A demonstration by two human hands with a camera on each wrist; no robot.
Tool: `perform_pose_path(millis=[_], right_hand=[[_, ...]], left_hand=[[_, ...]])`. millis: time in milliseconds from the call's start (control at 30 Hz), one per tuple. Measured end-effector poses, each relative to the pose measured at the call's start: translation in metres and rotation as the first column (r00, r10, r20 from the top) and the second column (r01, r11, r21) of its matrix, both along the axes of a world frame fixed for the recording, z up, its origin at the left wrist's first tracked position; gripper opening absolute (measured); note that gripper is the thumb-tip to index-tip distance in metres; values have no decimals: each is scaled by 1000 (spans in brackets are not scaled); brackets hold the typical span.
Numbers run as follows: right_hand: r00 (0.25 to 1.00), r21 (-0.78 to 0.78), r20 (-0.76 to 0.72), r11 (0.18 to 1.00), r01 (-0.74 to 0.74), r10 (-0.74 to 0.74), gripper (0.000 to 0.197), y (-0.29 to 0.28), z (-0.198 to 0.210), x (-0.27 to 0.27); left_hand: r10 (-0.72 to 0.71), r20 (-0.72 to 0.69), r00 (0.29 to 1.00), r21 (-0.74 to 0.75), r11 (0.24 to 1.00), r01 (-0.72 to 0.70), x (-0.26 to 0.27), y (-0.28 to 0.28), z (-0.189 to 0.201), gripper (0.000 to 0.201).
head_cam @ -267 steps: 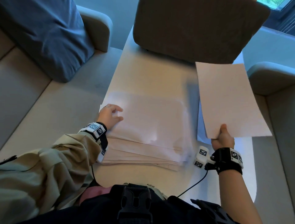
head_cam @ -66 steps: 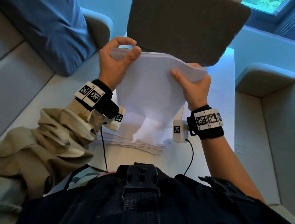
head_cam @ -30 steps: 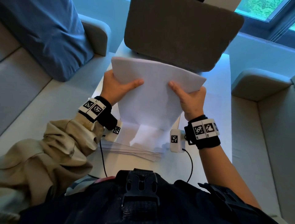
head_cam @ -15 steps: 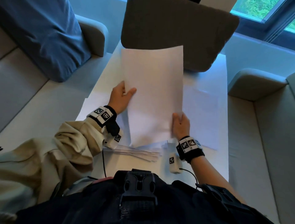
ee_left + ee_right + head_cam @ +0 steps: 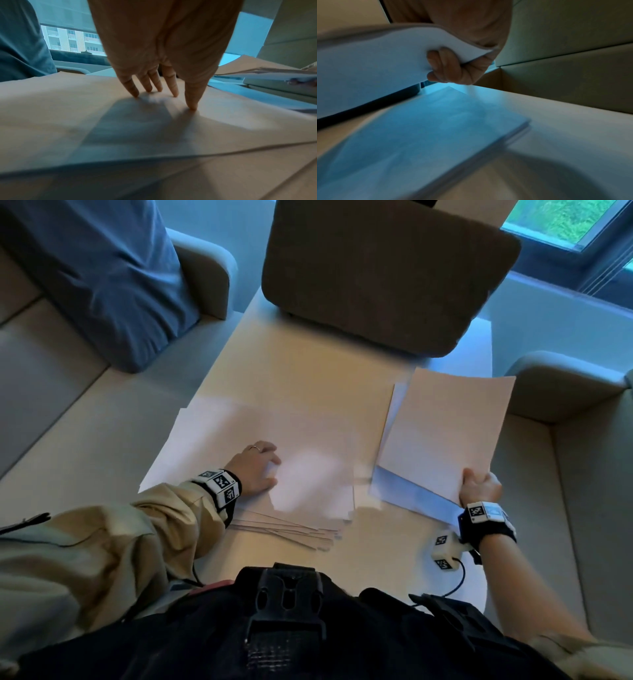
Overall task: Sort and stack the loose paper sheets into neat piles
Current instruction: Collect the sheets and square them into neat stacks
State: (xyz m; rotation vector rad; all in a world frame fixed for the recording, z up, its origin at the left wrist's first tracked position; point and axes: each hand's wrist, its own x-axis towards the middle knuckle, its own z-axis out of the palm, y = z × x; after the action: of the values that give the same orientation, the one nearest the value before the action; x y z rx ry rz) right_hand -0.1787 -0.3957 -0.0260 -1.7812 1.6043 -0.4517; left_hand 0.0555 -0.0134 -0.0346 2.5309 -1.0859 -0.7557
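Note:
A fanned, untidy pile of loose white sheets lies on the left half of the white table. My left hand rests on top of it, straight fingertips pressing the top sheet. My right hand grips the near corner of a bundle of sheets, thumb on top and fingers curled beneath. This held bundle hovers just above a neater pile on the table's right side, seen flat and bluish as the lower pile in the right wrist view.
A dark brown cushion leans over the table's far end. A blue cushion sits on the beige sofa to the left. Another beige seat borders the table on the right. A window is behind.
Both hands held the bundle upright a second ago. The left hand has let go and dropped onto the left pile; the right hand has carried the bundle rightward over the right pile.

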Motion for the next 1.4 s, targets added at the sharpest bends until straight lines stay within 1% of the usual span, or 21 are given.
perform_pose_path(millis=[133, 300, 533, 700, 900, 1033, 1167, 1233, 1300, 1400], right_hand=[[999, 45, -17, 998, -37, 38, 39, 0, -16, -4], [998, 53, -19, 997, -63, 64, 38, -5, -24, -7], [987, 58, -127, 994, -90, 96, 34, -4, -29, -10], [971, 22, -200, 991, -129, 131, 39, 0, -27, -8], [964, -14, -240, 992, -125, 118, 40, 4, -25, -10], [965, -24, -252, 996, -87, 78, 39, 2, -26, -13], [960, -68, -277, 995, -69, 47, 37, 2, -27, -17], [954, -59, -300, 997, -41, 22, 39, 2, -26, -19], [941, -12, -337, 1000, -16, 11, 41, 2, -26, -20], [917, 83, -389, 995, -58, 86, 43, 3, -28, -22]], left_hand=[[-21, 6, 1000, -18, 1000, 21, 4, 2, -3, 43], [6, 2, 1000, -34, 999, -6, 4, 2, -6, 41], [26, 6, 1000, -43, 999, -26, 4, 2, -7, 40], [52, -14, 999, -34, 998, -53, 2, 0, -2, 39], [58, -16, 998, -33, 998, -59, 0, 0, 0, 38], [52, -12, 999, -5, 999, -52, -2, -2, 4, 40], [1, 9, 1000, 19, 1000, -2, -10, -17, 10, 41], [-23, 4, 1000, 15, 1000, 23, -15, -27, 10, 39], [-35, -5, 999, 20, 999, 35, -19, -34, 8, 38], [-23, -13, 1000, 7, 1000, 23, -22, -38, 5, 38]])
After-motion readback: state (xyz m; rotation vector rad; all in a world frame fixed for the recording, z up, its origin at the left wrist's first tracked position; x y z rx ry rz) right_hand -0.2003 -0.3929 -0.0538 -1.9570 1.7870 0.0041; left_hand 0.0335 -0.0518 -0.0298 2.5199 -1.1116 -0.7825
